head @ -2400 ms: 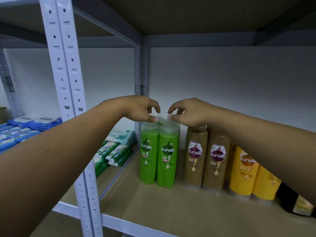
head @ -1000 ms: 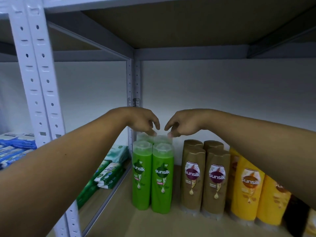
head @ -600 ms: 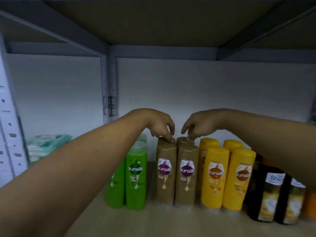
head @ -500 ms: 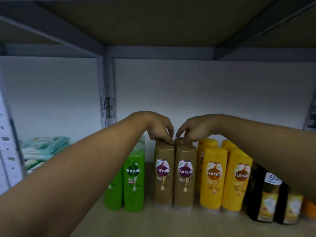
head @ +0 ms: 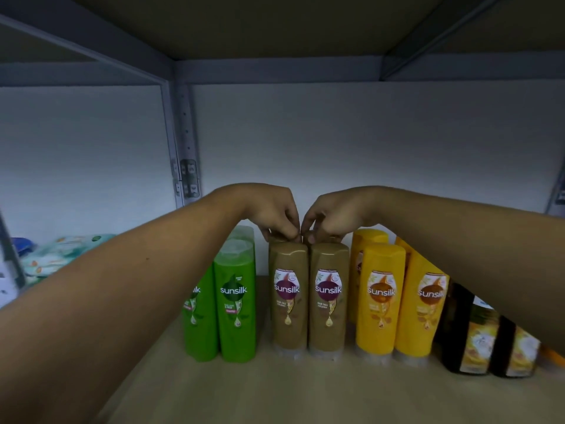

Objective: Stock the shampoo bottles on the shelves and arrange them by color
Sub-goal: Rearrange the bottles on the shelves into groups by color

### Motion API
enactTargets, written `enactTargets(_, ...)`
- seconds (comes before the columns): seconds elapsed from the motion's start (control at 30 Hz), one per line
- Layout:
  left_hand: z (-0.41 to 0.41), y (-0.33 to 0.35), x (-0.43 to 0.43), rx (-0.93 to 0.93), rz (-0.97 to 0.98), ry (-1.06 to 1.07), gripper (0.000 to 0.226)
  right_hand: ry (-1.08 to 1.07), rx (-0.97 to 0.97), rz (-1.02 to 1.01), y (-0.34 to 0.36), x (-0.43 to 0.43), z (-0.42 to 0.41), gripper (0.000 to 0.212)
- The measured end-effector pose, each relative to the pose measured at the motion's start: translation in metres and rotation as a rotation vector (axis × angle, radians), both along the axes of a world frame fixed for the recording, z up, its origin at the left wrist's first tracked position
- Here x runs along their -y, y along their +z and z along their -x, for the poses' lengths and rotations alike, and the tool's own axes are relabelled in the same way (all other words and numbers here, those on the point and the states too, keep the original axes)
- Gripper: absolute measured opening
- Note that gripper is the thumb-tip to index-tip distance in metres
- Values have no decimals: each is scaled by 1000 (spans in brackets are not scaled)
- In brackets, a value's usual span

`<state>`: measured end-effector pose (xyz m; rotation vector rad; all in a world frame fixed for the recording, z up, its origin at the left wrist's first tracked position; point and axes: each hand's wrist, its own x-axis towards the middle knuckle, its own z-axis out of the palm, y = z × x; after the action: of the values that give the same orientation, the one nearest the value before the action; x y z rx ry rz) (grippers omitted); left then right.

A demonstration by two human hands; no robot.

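Bottles stand upright on the shelf (head: 305, 393), long axes vertical, labels forward, with front pairs from 9 to 3 o'clock: two green bottles (head: 235, 301), two brown bottles (head: 289, 298), two yellow bottles (head: 380, 298), two black bottles (head: 467, 344); left hand (head: 272, 212) and right hand (head: 336, 212), fingers (head: 290, 232) curled, pinch the brown tops.

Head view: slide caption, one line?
Left hand and right hand pinch tops of brown bottles, between green bottles and yellow bottles on the shelf.

You have open room above the shampoo bottles (head: 328, 298) at centre frame and bare shelf board (head: 305, 393) along the bottom; their row bars the back.
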<state>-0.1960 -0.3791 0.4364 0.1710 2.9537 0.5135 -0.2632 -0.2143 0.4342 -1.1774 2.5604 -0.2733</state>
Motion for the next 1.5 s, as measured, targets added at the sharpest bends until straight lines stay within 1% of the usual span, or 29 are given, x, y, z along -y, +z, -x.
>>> enactTargets(0.1,-3,-1,0,-22,8,10,23,-11,-29,-22,3,-3,-6,45)
enactTargets(0.17,-10,3,-1,-78,32,6,29,14,-171,-57,9,-9,-13,47)
enactTargets(0.23,-23,8,-3,-161,78,-12,26,51,-349,-59,15,-20,-24,45)
enactTargets(0.3,-35,9,-6,-228,133,-29,20,81,-427,-32,18,-32,-34,47)
enactTargets(0.37,-44,7,-9,-214,168,-50,23,100,-425,-32,17,-42,-42,50)
enactTargets(0.47,-50,-1,-16,-146,246,-79,41,129,-365,-110,12,-47,-49,52)
enactTargets(0.57,-49,-7,-21,-174,314,-107,50,166,-340,-151,3,-45,-51,54)
enactTargets(0.67,-50,-8,-20,-197,323,-115,48,179,-377,-123,-5,-42,-45,50)
enactTargets(0.87,-51,-8,-13,-203,318,-127,44,180,-337,-87,-6,-38,-40,44)
enactTargets(1.1,-54,-11,-4,-223,291,-138,45,185,-325,-51,-8,-36,-41,48)
enactTargets(1.3,-55,-1,-16,-223,279,-139,51,153,-435,-40,13,-69,-52,54)
enactTargets(1.4,-50,5,-38,-292,269,-159,50,96,-478,-84,28,-102,-56,54)
enactTargets(1.5,-35,3,-71,-356,295,-216,51,11,-499,-192,34,-129,-52,58)
